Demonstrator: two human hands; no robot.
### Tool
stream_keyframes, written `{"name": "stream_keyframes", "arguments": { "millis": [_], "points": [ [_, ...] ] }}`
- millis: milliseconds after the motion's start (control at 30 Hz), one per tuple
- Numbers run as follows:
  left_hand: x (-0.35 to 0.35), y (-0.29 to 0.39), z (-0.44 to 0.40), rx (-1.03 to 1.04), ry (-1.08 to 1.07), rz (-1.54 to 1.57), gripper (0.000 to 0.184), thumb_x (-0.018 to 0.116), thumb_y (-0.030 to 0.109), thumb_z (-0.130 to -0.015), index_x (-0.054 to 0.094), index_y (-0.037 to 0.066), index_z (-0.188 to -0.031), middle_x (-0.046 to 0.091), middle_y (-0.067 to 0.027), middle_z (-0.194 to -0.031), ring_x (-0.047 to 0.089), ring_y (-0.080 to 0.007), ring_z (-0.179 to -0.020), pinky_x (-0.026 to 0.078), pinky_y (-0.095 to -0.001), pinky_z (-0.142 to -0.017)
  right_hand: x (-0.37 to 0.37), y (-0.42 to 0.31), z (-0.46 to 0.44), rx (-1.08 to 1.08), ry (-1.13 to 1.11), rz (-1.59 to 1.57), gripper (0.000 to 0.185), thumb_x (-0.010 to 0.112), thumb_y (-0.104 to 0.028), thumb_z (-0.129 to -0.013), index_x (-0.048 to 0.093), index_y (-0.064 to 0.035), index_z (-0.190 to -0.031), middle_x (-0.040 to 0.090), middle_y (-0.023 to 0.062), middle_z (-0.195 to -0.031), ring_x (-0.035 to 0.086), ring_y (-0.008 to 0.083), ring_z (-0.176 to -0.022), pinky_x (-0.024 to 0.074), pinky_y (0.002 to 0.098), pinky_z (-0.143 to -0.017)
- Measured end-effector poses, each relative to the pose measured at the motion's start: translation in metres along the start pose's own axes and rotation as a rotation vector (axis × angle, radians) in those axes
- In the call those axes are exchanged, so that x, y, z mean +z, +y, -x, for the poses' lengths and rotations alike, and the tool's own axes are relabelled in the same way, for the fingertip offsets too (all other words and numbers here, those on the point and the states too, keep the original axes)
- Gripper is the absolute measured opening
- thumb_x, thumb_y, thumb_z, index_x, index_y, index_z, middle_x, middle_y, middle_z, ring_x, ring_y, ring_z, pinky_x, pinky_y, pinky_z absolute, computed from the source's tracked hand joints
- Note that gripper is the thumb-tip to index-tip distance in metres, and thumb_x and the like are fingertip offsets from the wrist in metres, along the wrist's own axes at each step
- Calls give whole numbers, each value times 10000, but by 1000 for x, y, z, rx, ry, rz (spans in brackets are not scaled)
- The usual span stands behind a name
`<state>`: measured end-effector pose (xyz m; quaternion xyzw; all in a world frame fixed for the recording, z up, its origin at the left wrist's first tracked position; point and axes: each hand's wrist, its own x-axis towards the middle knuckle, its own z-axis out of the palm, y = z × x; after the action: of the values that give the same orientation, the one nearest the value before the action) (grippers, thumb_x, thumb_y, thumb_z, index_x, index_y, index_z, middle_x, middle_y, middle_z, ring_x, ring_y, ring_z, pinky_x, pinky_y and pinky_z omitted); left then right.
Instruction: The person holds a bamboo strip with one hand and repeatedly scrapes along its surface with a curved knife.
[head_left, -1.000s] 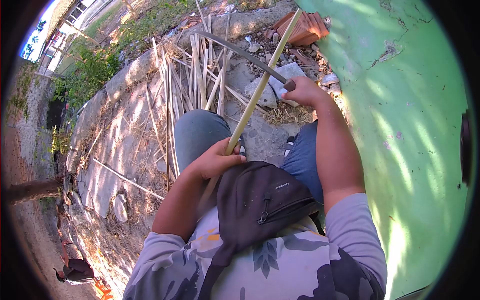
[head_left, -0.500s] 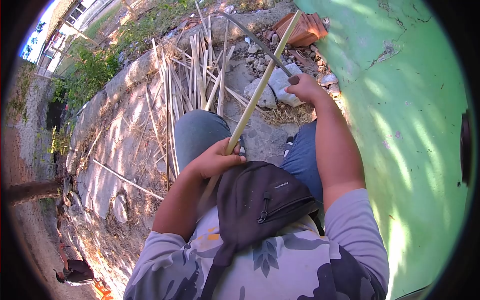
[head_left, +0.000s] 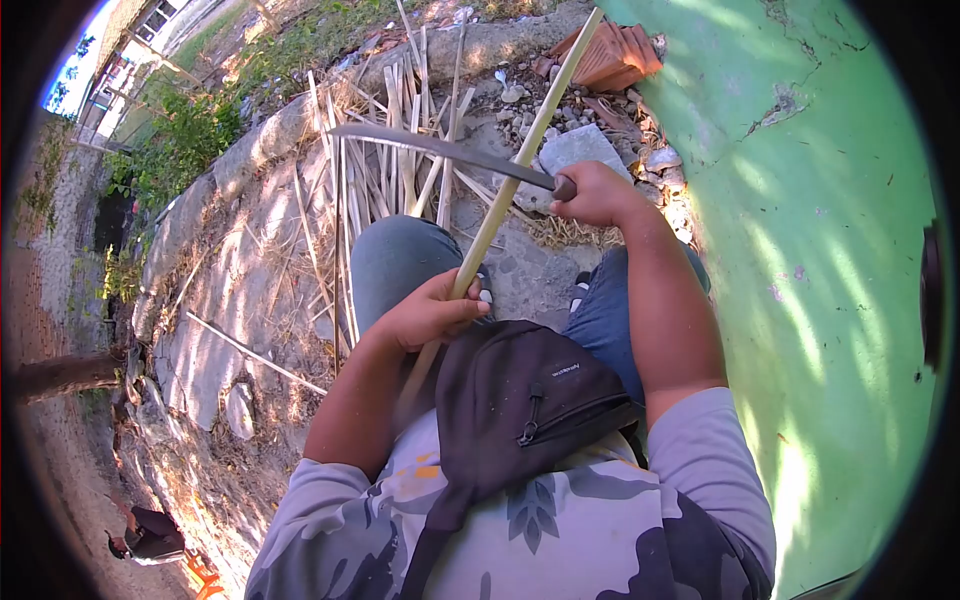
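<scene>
Bag [head_left: 510, 400], black and fitted with a zipper, lies across the front of a seated person's patterned shirt [head_left: 560, 520], its contents hidden from view. Beside it, the left hand [head_left: 435, 312] closes its fingers around a long pale strip [head_left: 520, 160], which slants up and away between the knees. The right hand [head_left: 597, 195] has its fingers curled tight around the handle of a long blade [head_left: 440, 147], which crosses the strip above the left hand; whether the two touch is unclear. Beyond the knees, a heap of cut strips [head_left: 400, 150] fans across rough, sunlit ground [head_left: 215, 340] near a pale stone slab [head_left: 585, 148] and stacked reddish tiles [head_left: 615, 60]. A green painted surface [head_left: 800, 250], cracked and dappled with light, spans the right side. Leafy plants [head_left: 190, 130] grow at upper left, and another person [head_left: 155, 535] appears at lower left, near something orange [head_left: 203, 578].
</scene>
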<state>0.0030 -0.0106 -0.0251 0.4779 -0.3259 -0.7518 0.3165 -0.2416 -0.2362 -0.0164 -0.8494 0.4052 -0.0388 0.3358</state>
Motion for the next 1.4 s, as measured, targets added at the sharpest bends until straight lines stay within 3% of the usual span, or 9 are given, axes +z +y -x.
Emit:
{"name": "stream_keyframes", "arguments": {
  "millis": [167,333,567,767,967,1067,1233,1333,1400],
  "points": [
    [1,1,-3,-29,-21,25,238,650,311,-994,467,160,-991,407,70,-691,354,-49,-540,277,-234,-476,3,22,-10,164,125,-181,300,786,-281,-789,713,-49,-965,724,143,-879,700,293,-845,535,400,-779],
    [0,2,2,-32,-33,105,291,508,434,-1062,518,144,-1076,355,75,-709,313,-56,-583,256,-231,-501,-1,0,0,172,328,55,336,795,-317,-784,716,-51,-974,729,161,-915,712,319,-878,546,416,-786],
    [6,5,1,-43,2,42,323,441,434,-1084,538,129,-1127,386,57,-739,347,-67,-628,294,-230,-543,1,5,-3,62,369,-35,362,812,-338,-775,706,-38,-948,717,160,-872,703,320,-830,534,426,-744],
    [8,4,-1,-18,24,81,341,411,407,-1084,536,95,-1143,447,18,-814,386,-87,-663,343,-233,-568,11,-8,-4,-73,323,-289,387,819,-333,-804,686,4,-940,667,102,-778,616,195,-704,498,363,-670],
    [11,9,1,-4,26,107,310,431,283,-1070,541,63,-1258,475,6,-838,446,-95,-701,381,-234,-584,18,-9,-9,-159,322,-409,376,815,-305,-821,688,9,-984,660,71,-788,590,136,-717,493,331,-658],
    [10,3,-2,32,25,111,333,454,224,-1063,530,46,-1333,490,5,-844,459,-90,-704,389,-239,-566,18,-8,-10,-159,326,-433,379,806,-310,-789,710,-1,-987,720,143,-850,693,247,-773,532,375,-711],
    [21,20,5,23,115,127,358,498,172,-1049,497,42,-1383,508,5,-854,472,-74,-702,410,-225,-566,11,-15,-4,-172,384,-299,326,799,-292,-777,703,-27,-940,703,164,-809,691,319,-748,532,403,-689],
    [13,26,8,73,113,111,359,478,230,-1064,496,46,-1371,522,1,-862,460,-69,-658,403,-224,-543,9,-18,1,-239,432,-187,273,790,-246,-780,673,-33,-903,662,154,-743,651,319,-669,513,402,-650],
    [5,26,4,18,118,258,341,457,275,-1070,516,56,-1326,522,1,-861,426,-60,-598,375,-217,-495,11,-21,-1,-288,443,-109,246,779,-230,-779,659,-45,-889,649,153,-725,640,333,-653,507,413,-635]
  ]
}}
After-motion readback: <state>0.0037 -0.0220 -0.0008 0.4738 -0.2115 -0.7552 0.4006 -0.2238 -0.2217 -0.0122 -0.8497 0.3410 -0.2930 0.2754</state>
